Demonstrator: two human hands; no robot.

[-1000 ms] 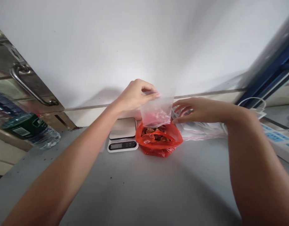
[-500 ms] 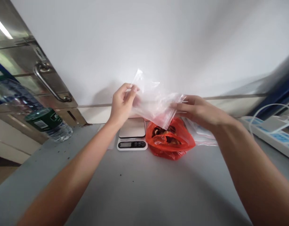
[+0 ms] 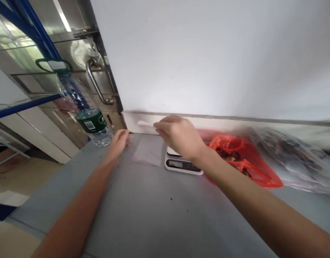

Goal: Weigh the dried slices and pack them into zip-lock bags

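Observation:
My right hand (image 3: 178, 136) is closed around one end of a small pale spoon-shaped thing (image 3: 146, 123), blurred by motion. It is above a white digital scale (image 3: 183, 168) and hides part of the pan. On the table's left, my left hand (image 3: 119, 141) has its fingers apart and holds nothing. Between that hand and the scale lies a flat, translucent plastic bag (image 3: 147, 152). To the scale's right, partly behind my right forearm, an open red plastic bag (image 3: 264, 172) contains brown dried pieces (image 3: 231, 156).
A large water bottle (image 3: 91, 123) with a green label stands beside my left hand. Clear plastic bags (image 3: 291, 161) with dark contents lie at the right. A white wall (image 3: 208, 64) rises behind the grey table (image 3: 143, 215), and a metal door handle (image 3: 97, 82) is at the left.
The clear bag held between both hands has left them. My left hand has moved down and left; my right hand has crossed over the scale with the pale thing. The view has shifted left.

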